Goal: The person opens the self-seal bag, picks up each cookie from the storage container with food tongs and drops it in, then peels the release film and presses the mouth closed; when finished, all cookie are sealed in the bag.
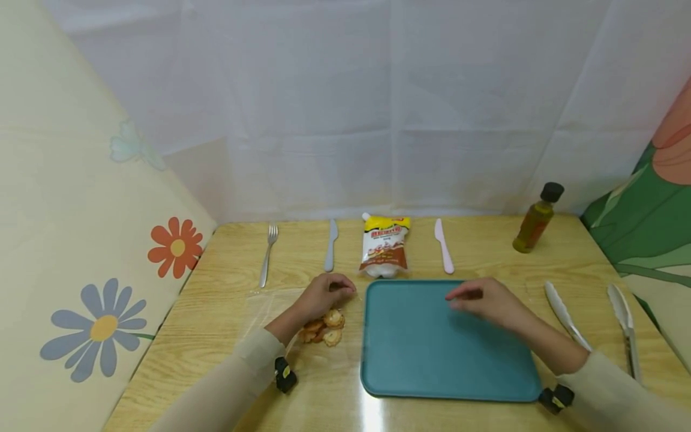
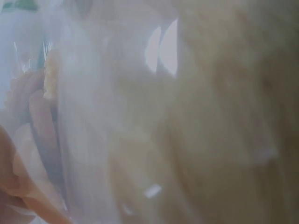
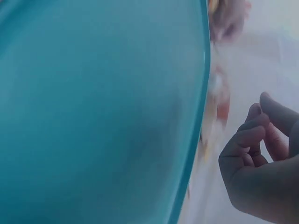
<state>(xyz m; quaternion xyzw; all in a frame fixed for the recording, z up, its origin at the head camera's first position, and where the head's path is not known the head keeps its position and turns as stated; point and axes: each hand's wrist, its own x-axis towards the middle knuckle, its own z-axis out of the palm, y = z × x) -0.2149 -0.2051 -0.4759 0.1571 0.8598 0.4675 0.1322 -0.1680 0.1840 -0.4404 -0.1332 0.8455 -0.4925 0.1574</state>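
Observation:
A clear plastic bag (image 1: 270,306) with several round scalloped crackers (image 1: 333,327) inside lies left of a teal tray (image 1: 432,360). My left hand (image 1: 322,297) is over the bag, its curled fingers pinching the film near the tray's left edge. The same crackers (image 2: 42,116) show blurred through shiny film in the left wrist view. Above the tray's right half hovers my right hand (image 1: 488,304), apart from its surface. Its fingers are loosely bent with the thumb close to the fingertips, and nothing shows between them in the right wrist view (image 3: 261,154).
Along the back lie a fork (image 1: 268,255), a grey knife (image 1: 331,246), a spouted pouch (image 1: 385,246) and a pink knife (image 1: 444,246). A dark-capped bottle (image 1: 534,222) stands at the back right. Metal tongs (image 1: 626,330) lie spread by the right forearm.

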